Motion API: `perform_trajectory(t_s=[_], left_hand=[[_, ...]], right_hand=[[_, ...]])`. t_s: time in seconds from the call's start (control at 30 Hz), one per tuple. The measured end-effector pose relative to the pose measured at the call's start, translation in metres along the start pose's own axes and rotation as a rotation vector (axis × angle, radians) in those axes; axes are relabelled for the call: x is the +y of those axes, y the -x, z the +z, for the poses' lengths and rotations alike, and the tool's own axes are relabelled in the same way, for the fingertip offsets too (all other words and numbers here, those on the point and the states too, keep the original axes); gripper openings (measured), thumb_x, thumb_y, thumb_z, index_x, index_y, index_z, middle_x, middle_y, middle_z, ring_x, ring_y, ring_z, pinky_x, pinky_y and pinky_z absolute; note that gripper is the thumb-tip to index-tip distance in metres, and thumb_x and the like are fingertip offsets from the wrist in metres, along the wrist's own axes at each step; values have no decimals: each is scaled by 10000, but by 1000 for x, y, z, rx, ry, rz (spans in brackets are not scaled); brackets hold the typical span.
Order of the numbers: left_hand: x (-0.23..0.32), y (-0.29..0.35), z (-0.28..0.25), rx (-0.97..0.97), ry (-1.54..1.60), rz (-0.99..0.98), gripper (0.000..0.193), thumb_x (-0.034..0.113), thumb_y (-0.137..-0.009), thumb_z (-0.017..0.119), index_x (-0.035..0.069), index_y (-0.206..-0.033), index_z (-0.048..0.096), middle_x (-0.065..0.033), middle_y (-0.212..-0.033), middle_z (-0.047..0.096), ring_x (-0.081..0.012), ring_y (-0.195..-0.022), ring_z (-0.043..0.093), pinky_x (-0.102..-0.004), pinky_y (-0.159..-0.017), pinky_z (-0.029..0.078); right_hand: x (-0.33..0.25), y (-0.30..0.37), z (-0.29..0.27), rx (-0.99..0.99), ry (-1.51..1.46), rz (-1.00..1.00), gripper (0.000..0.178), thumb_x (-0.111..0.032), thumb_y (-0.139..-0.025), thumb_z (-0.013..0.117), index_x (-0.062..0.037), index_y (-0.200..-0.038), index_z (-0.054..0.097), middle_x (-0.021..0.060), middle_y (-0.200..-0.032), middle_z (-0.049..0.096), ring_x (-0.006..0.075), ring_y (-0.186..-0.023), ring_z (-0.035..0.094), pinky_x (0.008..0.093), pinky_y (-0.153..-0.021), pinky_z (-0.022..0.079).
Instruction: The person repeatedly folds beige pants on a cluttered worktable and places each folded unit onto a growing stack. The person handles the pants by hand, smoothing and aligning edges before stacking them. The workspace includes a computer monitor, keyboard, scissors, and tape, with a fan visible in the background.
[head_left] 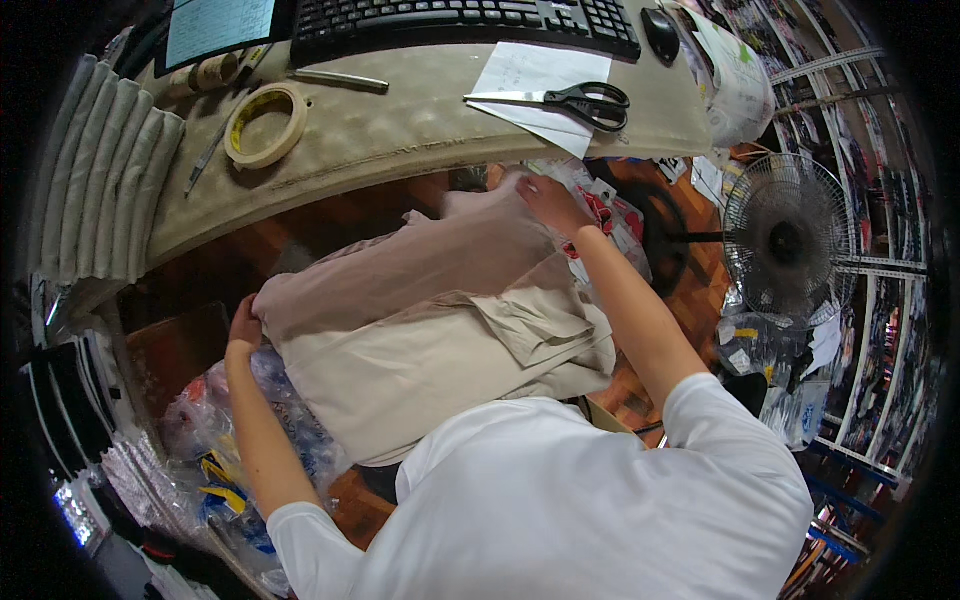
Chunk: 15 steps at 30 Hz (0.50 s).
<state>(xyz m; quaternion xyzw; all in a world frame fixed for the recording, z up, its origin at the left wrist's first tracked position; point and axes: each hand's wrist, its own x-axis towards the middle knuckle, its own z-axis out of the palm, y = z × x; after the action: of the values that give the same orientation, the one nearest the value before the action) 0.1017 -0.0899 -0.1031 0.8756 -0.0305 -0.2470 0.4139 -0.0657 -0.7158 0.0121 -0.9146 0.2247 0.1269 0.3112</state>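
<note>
A large piece of beige cloth (pixel 420 310) is spread across my lap below the table's front edge. Its far part is in shadow, and folds bunch up at its right side. At the cloth's far left corner, my left hand (pixel 245 325) is closed on the edge, with the fingertips partly hidden. My right hand (pixel 550 205) pinches the far right corner, close under the table edge. Between the two hands the cloth is held fairly wide. Whether it is a garment or plain fabric, I cannot tell.
On the padded table (pixel 400 125) lie scissors (pixel 590 105) on white paper, a tape roll (pixel 265 125), a pen (pixel 340 80), a keyboard (pixel 460 25) and a mouse (pixel 660 35). Folded grey cloths (pixel 100 170) stand left. A fan (pixel 785 240) is at right; plastic bags (pixel 215 420) lie lower left.
</note>
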Motion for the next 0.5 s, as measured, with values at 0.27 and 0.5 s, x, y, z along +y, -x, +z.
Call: perform_trajectory(t_s=[0.27, 0.5], left_hand=[[62, 32, -58, 79, -615, -51, 273, 168, -761, 630, 28, -996, 616, -159, -910, 649, -289, -809, 617, -348, -758, 464], [142, 120, -120, 216, -111, -26, 303, 197, -828, 648, -30, -1022, 596, -81, -1047, 594, -184, -983, 535, -317, -840, 417]], right_hand=[[30, -84, 38, 146, 288, 26, 416, -380, -789, 636, -71, -1067, 627, 178, -1106, 619, 331, -1003, 598, 404, -888, 459], [3, -2, -58, 34, -158, 18, 302, -300, -812, 637, -17, -918, 638, 172, -924, 647, 240, -893, 619, 372, -798, 473]])
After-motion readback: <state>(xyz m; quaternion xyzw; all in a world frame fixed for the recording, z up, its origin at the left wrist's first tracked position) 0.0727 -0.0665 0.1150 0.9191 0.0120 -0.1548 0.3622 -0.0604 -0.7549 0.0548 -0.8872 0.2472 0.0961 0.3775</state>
